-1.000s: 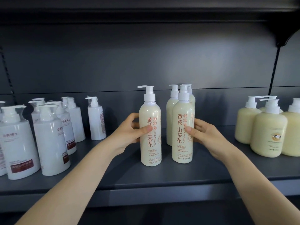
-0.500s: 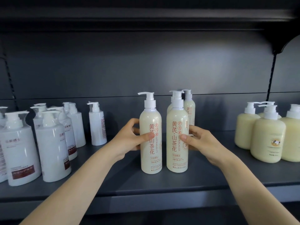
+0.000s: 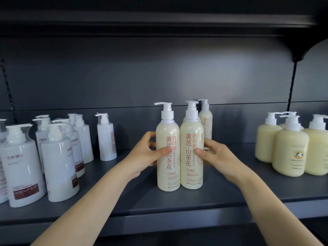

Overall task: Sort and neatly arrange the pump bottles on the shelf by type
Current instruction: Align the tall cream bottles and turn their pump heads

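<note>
Two tall cream pump bottles with orange lettering stand side by side, touching, at the middle of the dark shelf (image 3: 177, 206). My left hand (image 3: 148, 153) grips the left tall bottle (image 3: 167, 174), thumb across its front. My right hand (image 3: 215, 157) grips the right tall bottle (image 3: 191, 173), thumb on its front. Behind them stand more tall cream bottles; one (image 3: 205, 121) shows at the right, another is mostly hidden.
Several white pump bottles (image 3: 58, 162) with dark red labels cluster at the left; a smaller white bottle (image 3: 106, 139) stands apart nearer the middle. Several squat pale-yellow pump bottles (image 3: 289, 151) group at the right. The shelf back wall and an upper shelf close in the space.
My right hand has slid its tall bottle leftward until it touches the bottle in my left hand. The left bottle stayed about where it was.
</note>
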A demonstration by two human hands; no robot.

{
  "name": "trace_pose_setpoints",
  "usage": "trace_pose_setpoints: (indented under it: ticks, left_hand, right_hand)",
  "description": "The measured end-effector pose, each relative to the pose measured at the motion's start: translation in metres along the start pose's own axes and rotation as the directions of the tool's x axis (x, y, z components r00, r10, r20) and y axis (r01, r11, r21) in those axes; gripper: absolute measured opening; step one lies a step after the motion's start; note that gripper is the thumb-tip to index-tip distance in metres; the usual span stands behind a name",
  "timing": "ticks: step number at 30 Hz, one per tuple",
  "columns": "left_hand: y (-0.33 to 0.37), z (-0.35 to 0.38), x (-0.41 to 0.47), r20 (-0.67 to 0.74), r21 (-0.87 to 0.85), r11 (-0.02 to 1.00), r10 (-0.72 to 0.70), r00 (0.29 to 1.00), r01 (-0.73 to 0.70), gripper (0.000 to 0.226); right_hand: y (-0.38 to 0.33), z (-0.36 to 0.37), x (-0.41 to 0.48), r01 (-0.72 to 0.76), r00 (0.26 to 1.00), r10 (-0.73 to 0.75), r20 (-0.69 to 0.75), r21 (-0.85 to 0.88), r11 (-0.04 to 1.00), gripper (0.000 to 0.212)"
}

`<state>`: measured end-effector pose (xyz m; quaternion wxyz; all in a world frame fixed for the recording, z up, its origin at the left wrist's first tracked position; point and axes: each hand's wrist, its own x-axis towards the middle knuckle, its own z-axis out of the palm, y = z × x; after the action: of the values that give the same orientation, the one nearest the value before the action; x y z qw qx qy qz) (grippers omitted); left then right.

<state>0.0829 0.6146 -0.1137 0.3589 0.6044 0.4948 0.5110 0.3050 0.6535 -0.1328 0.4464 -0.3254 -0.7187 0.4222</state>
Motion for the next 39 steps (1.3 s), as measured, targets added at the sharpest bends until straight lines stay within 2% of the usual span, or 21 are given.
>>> trace_pose_setpoints:
  ticks: [8,12,14,22,25,28,30,32,34,36,39]
  left_hand:
    - [-0.004,0.002,0.007,-0.006,0.024,0.999,0.037,0.999,-0.037,0.047]
    - [-0.006,0.003,0.006,-0.021,0.036,0.998,0.047,0.999,-0.046,0.046]
    - [-0.006,0.004,0.005,-0.023,0.041,0.998,0.046,0.999,-0.045,0.046]
    - [0.006,-0.012,0.006,0.122,0.164,0.986,-0.017,0.992,-0.003,0.047]
    - [0.01,-0.019,0.006,0.129,0.198,0.98,-0.016,0.992,-0.01,0.036]
    - [0.02,-0.031,0.008,0.11,0.208,0.977,0.03,0.993,-0.052,0.03]
    - [0.028,-0.042,0.01,0.081,0.21,0.974,0.066,0.995,-0.081,0.022]
    - [0.036,-0.054,0.016,0.044,0.264,0.959,0.09,0.995,-0.099,0.01]
    - [0.044,-0.064,0.027,0.0,0.407,0.907,0.123,0.992,-0.112,0.01]
    - [0.053,-0.069,0.04,-0.018,0.588,0.798,0.173,0.985,-0.13,0.015]
    - [0.066,-0.067,0.066,0.045,0.781,0.6,0.225,0.973,-0.174,0.02]
  right_hand:
    - [-0.002,-0.001,0.004,-0.04,0.999,0.039,0.014,0.014,0.999,0.024]
    - [-0.001,0.004,0.002,-0.046,0.999,0.047,-0.021,0.038,0.998,0.037]
    - [-0.002,0.003,0.002,-0.067,0.997,0.067,-0.023,0.026,0.997,0.035]
    - [-0.039,-0.014,0.005,-0.207,0.972,0.23,0.056,-0.274,0.939,0.03]
    - [-0.052,-0.017,0.005,-0.213,0.97,0.241,0.021,-0.4,0.891,0.027]
    - [-0.063,-0.024,0.006,-0.226,0.973,0.218,-0.075,-0.496,0.838,0.034]
    - [-0.071,-0.03,0.008,-0.216,0.976,0.174,-0.129,-0.599,0.771,0.038]
    - [-0.079,-0.039,0.012,-0.204,0.979,0.137,-0.152,-0.759,0.618,0.041]
    - [-0.084,-0.048,0.02,-0.201,0.979,0.13,-0.159,-0.876,0.439,0.044]
    - [-0.086,-0.06,0.032,-0.204,0.974,0.153,-0.165,-0.936,0.287,0.047]
    - [-0.081,-0.079,0.054,-0.177,0.966,0.209,-0.152,-0.979,0.105,0.049]
